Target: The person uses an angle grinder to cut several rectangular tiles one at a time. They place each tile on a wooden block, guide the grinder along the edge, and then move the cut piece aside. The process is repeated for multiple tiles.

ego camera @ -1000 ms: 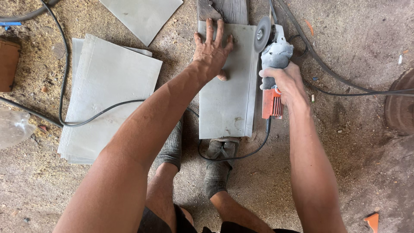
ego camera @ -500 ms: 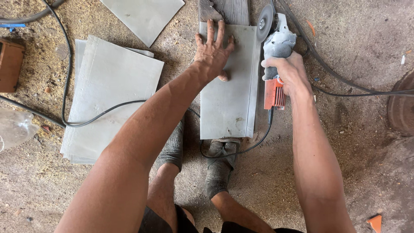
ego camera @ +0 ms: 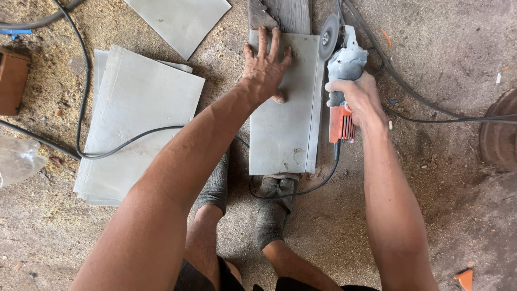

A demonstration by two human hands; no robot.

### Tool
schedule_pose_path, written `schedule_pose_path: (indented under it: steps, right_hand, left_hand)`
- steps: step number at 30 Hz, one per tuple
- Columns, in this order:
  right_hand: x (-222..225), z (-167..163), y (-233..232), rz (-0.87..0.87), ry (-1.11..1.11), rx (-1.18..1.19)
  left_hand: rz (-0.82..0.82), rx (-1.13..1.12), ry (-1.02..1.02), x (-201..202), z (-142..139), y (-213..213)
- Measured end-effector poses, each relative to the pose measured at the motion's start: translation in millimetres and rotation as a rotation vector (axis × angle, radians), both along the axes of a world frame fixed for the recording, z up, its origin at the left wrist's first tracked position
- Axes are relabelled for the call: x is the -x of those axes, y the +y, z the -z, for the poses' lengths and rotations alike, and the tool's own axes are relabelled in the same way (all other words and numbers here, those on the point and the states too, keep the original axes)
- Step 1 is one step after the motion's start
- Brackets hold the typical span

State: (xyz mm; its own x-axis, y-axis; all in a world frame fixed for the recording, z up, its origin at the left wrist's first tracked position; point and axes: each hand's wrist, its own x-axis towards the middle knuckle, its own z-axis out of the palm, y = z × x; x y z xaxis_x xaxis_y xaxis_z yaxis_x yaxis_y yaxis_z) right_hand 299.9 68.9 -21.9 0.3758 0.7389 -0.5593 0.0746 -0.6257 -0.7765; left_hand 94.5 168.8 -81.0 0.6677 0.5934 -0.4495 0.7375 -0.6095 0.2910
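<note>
Presses the left hand (ego camera: 265, 70), open with fingers spread, flat on the far end of the grey metal sheet (ego camera: 283, 134). Grips the body of the angle grinder (ego camera: 340, 75) with the right hand (ego camera: 360, 99), closed around it just above the orange rear housing. Sets the disc (ego camera: 328, 36) upright at the far right edge of the sheet, in line with the folded strip on that side; no telling of actual contact between disc and metal. Rests the sheet on a wooden plank (ego camera: 285, 13) on the sawdust-strewn floor, with a socked foot (ego camera: 273, 207) touching the near end.

Probably best done thus:

- Bear down hard through the left palm, to stop the thin sheet from chattering or lifting under the disc.
- Hold those spread fingers clear of the cutting line, given the short gap to the disc.
- Guide the grinder straight along the fold, with light steady pressure and no twisting, to avoid a jammed or kicking disc.
- Lead the black cable (ego camera: 301, 191), looped near the foot, away from the sheet's edge and from the disc's path.
- Brace the near end with the foot, toes back from the right-hand edge.
- Watch for sparks and burrs, with bare hands and no gloves in view.
- Leave the stack of sheets (ego camera: 140, 113) at the left and the loose sheet (ego camera: 180, 21) beyond it alone, well apart from the disc
</note>
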Motion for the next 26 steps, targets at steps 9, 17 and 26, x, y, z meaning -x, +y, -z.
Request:
schedule_pose_path:
  steps: [9,17,26]
  right_hand:
    - [14,-7,-33,0.012,-0.069,0.105]
    - [25,-12,-71,0.044,-0.127,0.277]
    - [27,-1,-73,0.063,-0.070,0.224]
  left_hand:
    - [0.007,-0.031,0.000,2,5,-2]
    - [0.015,-0.043,-0.006,7,-17,0]
    - [0.007,-0.023,-0.016,22,-31,32]
